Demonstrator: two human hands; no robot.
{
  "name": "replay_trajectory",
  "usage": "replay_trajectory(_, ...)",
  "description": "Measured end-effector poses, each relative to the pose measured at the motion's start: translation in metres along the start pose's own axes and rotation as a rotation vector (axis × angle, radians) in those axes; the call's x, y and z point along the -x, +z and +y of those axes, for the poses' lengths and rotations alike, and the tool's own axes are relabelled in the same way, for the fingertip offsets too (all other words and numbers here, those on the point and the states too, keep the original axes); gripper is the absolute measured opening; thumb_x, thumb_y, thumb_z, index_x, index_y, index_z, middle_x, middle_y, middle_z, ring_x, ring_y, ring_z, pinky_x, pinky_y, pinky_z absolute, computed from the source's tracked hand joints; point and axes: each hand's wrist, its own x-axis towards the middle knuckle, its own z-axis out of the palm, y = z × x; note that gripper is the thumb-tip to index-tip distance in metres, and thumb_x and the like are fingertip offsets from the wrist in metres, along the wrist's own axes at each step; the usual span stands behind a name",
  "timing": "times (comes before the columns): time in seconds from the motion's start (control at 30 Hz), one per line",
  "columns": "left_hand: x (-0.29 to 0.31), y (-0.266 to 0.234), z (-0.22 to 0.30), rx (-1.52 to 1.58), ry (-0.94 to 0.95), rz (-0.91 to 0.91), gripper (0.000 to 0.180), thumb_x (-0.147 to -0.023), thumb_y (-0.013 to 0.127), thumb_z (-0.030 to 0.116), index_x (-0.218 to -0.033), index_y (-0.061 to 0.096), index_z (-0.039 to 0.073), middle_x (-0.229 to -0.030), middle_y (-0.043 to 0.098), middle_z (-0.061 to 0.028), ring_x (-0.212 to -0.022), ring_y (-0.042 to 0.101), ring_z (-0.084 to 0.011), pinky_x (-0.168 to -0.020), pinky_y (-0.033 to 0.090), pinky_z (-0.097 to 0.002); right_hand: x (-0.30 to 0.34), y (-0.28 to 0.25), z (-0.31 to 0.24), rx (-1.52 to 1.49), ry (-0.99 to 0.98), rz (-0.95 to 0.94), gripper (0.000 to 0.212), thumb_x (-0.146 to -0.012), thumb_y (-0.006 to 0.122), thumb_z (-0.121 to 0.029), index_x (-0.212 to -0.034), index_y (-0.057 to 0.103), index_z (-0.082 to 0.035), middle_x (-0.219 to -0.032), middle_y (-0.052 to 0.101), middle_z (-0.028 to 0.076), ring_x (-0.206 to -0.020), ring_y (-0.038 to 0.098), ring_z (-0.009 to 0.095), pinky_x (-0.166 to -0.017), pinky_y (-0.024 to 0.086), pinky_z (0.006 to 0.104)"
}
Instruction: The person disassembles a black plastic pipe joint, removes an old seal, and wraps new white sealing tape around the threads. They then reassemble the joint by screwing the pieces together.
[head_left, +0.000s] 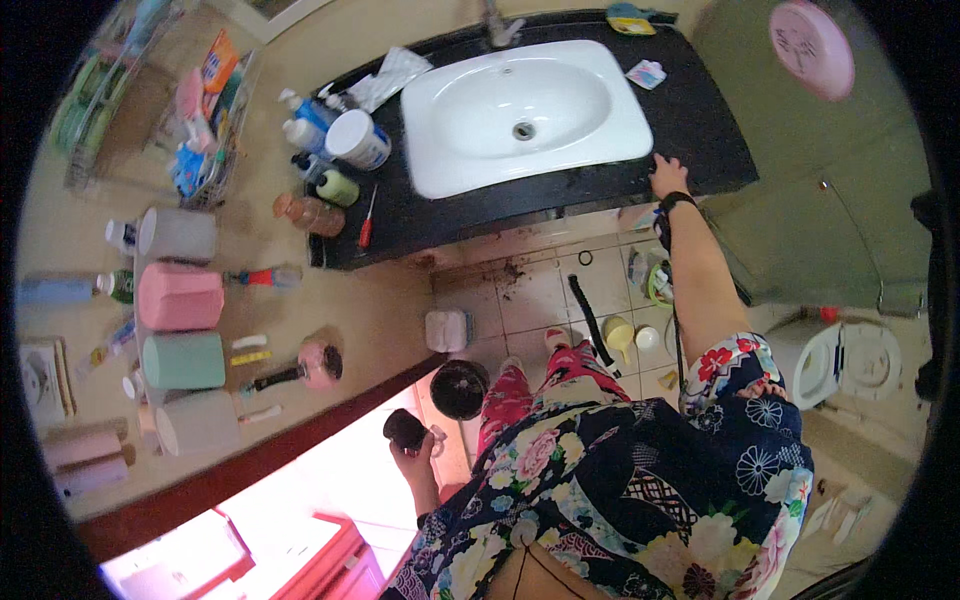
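Observation:
My left hand (415,462), low at the left of my body, is closed round a dark, rounded, cup-like piece (404,428); its exact kind is not clear. My right arm stretches forward, and my right hand (668,178) rests on the front edge of the black countertop (715,150), just right of the white sink (425,170). Its fingers look spread, with nothing visible in them. The sink basin holds no water, and its drain (522,131) shows. A red-handled screwdriver (366,230) lies on the counter's left end.
Bottles and a white tub (358,140) crowd the counter's left side. On the tiled floor lie a black corrugated hose (590,318), a black ring (585,257), dark debris (512,272) and a yellow dipper (620,335). A black bucket (460,390) stands by the doorway; a toilet (822,365) is at right.

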Motion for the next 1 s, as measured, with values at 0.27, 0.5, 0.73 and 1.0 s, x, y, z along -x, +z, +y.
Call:
replay_trajectory(0.27,-0.048,0.039,0.044,0.376,-0.096,-0.217,0.047,-0.082,0.072,0.006,-0.125,0.052,0.005,-0.104,0.062,-0.0048,-0.100,0.058,-0.0148,-0.080,0.052,-0.0278,0.127,-0.043,-0.100,-1.472,-0.019,-0.032,0.024,-0.085,0.070,-0.015,-0.093,0.052,-0.001,-0.098,0.061,0.014,-0.102,0.064,0.031,-0.087,0.052,0.0375)
replay_trajectory(0.5,-0.008,0.051,0.088,0.550,-0.247,-0.638,0.040,-0.094,0.063,0.021,-0.128,0.047,0.007,-0.116,0.061,-0.0059,-0.105,0.062,-0.0187,-0.089,0.054,-0.0358,0.417,-0.078,-0.237,-1.797,-0.374,-0.675,0.013,-0.089,0.066,-0.007,-0.096,0.055,-0.005,-0.116,0.062,0.009,-0.108,0.061,0.019,-0.093,0.049,0.0312)
replay_trajectory(0.73,0.003,0.085,0.087,0.637,-0.387,-0.823,0.034,-0.095,0.061,0.028,-0.121,0.055,0.007,-0.111,0.064,-0.0054,-0.102,0.063,-0.0166,-0.087,0.054,-0.0349,0.441,-0.106,-0.226,-1.521,-0.589,-0.785,0.047,-0.088,0.064,-0.002,-0.133,0.051,-0.003,-0.130,0.056,0.007,-0.121,0.051,0.015,-0.100,0.041,0.0288)
replay_trajectory(1.0,0.006,0.092,0.061,0.356,-0.488,-0.893,0.034,-0.092,0.065,0.030,-0.116,0.058,0.007,-0.102,0.066,-0.0040,-0.088,0.066,-0.0136,-0.072,0.057,-0.0301,0.438,-0.108,-0.187,-1.089,-0.897,-0.697,0.042,-0.082,0.072,-0.003,-0.122,0.061,-0.006,-0.123,0.058,0.006,-0.114,0.054,0.016,-0.095,0.046,0.0312)
